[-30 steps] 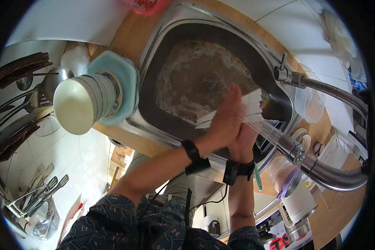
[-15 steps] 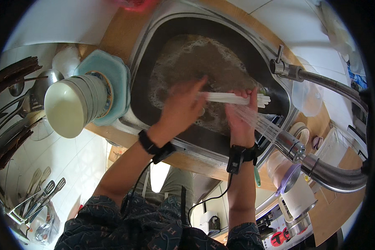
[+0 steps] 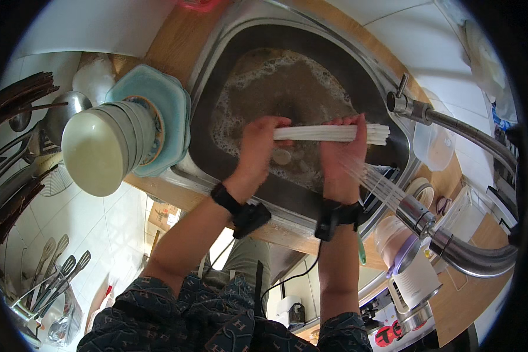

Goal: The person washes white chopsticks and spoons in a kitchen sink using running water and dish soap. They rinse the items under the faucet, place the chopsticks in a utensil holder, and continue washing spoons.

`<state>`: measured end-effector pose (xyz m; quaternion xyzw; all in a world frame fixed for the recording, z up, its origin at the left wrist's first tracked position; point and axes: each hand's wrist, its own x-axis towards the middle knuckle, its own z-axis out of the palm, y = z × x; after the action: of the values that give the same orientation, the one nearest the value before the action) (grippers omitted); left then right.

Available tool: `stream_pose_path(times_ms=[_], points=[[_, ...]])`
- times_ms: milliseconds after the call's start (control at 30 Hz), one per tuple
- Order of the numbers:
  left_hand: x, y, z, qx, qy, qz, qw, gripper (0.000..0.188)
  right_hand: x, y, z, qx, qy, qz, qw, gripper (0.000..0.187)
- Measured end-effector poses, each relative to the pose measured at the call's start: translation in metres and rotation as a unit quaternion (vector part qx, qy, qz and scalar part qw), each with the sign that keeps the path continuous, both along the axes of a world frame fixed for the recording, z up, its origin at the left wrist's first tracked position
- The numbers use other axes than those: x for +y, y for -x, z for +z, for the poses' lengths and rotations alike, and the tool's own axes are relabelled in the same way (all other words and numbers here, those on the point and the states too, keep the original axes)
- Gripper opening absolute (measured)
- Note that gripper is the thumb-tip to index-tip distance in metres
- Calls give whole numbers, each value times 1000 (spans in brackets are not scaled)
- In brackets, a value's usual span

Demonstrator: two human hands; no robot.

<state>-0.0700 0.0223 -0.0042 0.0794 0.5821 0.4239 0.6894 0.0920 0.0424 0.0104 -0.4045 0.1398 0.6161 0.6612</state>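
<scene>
A bundle of white chopsticks (image 3: 311, 133) lies level above the murky, foamy water in the metal sink (image 3: 208, 44). My right hand (image 3: 341, 155) is closed around the bundle towards its right end, where several tips stick out. At the other end, my left hand (image 3: 255, 149) has its fingers curled about the chopsticks. Spray from the metal faucet head (image 3: 415, 216) falls on my right hand and wrist. A small round pale thing (image 3: 281, 156) shows in the sink below the bundle; I cannot make out what it is.
Left of the sink, stacked pale bowls (image 3: 94, 154) lie tipped on their side against blue plates (image 3: 179, 126). A second metal tap (image 3: 402, 105) reaches in from the right. Nearby are a clear plastic container (image 3: 434, 144) and a purple-rimmed container (image 3: 403, 257). Spatulas (image 3: 67, 267) stand at lower left.
My left hand, open and spread beside the left end half a second ago, has closed on the chopsticks. The bundle sits slightly further right, and my right hand still holds it under the spray.
</scene>
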Motion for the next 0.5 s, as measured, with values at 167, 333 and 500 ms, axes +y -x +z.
stream_pose_path(times_ms=[167, 333, 500], points=[[-18, -18, -3, 2, -23, -92, 996, 37, -24, 2, -8, -43, -65, 53, 996, 22], [-5, -33, 1, 320, -301, -217, 872, 51, -44, 19, 10, -167, -64, 157, 971, 42], [-1, -81, 8, 249, -220, -240, 912, 59, -57, 21, 35, 44, -78, 108, 990, 67]])
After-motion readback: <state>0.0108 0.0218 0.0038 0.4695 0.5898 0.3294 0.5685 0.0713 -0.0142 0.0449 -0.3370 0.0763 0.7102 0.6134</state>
